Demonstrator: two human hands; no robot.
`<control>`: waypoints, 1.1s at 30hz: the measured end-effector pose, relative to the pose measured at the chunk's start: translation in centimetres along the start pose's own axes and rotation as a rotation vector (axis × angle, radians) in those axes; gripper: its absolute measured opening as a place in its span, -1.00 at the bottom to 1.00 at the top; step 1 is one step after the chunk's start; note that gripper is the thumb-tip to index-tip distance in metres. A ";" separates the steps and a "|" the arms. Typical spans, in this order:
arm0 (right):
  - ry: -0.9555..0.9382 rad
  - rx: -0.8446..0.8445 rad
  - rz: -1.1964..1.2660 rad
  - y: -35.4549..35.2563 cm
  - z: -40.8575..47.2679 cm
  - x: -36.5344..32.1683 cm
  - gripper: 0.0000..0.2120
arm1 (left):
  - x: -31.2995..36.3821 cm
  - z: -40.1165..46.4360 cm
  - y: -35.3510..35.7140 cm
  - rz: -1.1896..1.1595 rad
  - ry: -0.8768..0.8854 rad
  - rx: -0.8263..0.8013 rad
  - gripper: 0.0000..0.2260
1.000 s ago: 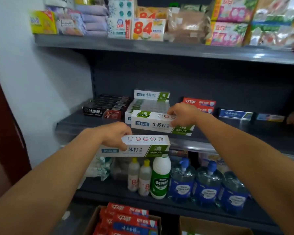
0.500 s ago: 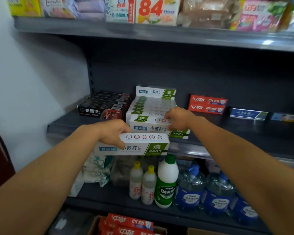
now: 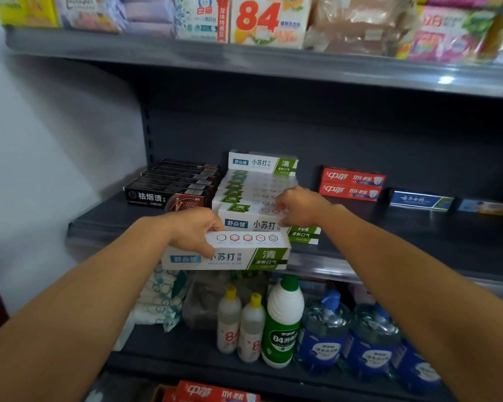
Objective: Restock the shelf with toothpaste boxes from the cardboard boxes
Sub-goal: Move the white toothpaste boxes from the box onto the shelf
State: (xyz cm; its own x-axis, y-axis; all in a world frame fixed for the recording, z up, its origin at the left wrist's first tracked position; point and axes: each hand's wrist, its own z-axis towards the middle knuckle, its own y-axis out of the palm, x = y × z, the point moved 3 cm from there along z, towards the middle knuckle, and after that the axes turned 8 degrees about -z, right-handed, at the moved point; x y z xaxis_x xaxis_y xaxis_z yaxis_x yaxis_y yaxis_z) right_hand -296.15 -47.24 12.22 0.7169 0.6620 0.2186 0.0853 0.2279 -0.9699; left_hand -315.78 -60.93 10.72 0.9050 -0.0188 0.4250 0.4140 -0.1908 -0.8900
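Both hands' fingers (image 3: 208, 252) around toothpaste boxes (image 3: 244, 256)

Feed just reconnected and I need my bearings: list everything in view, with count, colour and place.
white-and-green cardboard toothpaste boxes: several, stacked mid-shelf; front one under right hand; another in left hand
black toothpaste boxes: a stack, left of them
red toothpaste boxes: two stacked, right of them; more at bottom edge
blue toothpaste box: one, farther right
grey metal shelf: middle level
white-and-green bleach bottle: one, lower shelf
clear yellow-capped bottles: two, beside it
blue-labelled jugs: at least two, lower right
packaged goods: mixed, top shelf
left hand: grips a box
right hand: fingers on the front box
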 end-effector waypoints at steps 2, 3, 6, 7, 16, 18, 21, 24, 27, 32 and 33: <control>-0.001 -0.013 0.002 -0.1 -0.1 0.0 -0.61 | 0.0 0.1 -0.2 0.002 0.000 0.001 -0.68; -0.004 -0.020 -0.004 -0.3 -0.2 0.1 -0.62 | 0.1 0.1 -0.4 0.005 0.001 0.002 -0.69; -0.010 -0.024 -0.032 -1.2 -0.5 0.5 -0.65 | 0.9 -0.1 -1.3 0.021 -0.004 0.015 -0.72; -0.009 -0.017 -0.038 -1.6 -0.7 0.8 -0.69 | 1.2 -0.1 -1.6 0.026 0.000 0.021 -0.72; 0.044 0.020 -0.041 -5.5 -1.6 4.1 -0.87 | 4.6 1.7 -6.2 0.038 0.029 0.123 -0.70; 0.071 0.027 -0.045 -5.8 -1.4 5.3 -0.86 | 5.0 2.8 -7.2 0.032 0.035 0.139 -0.71; 0.098 0.029 -0.041 -5.9 -1.1 7.0 -0.83 | 5.2 5.0 -8.3 0.028 0.032 0.152 -0.70; 0.109 0.028 -0.042 -5.3 -0.3 8.7 -0.85 | 5.0 7.7 -9.0 0.040 0.025 0.146 -0.68; 0.110 0.035 -0.058 -4.3 0.9 10.2 -0.84 | 4.7 10.5 -9.3 0.063 0.018 0.137 -0.66; 0.122 0.045 -0.036 -2.2 3.4 12.6 -0.82 | 3.8 15.8 -9.5 0.054 0.002 0.110 -0.67; 0.120 0.043 -0.028 -1.8 3.9 13.0 -0.82 | 3.5 16.8 -9.6 0.052 0.004 0.104 -0.69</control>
State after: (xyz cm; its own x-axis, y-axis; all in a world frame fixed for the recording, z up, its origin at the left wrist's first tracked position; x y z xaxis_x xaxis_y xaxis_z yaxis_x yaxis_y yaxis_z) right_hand -289.72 -36.26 17.18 0.7924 0.5656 0.2286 0.0785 0.2771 -0.9576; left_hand -314.93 -42.70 17.95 0.9253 -0.0298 0.3780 0.3743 -0.0867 -0.9232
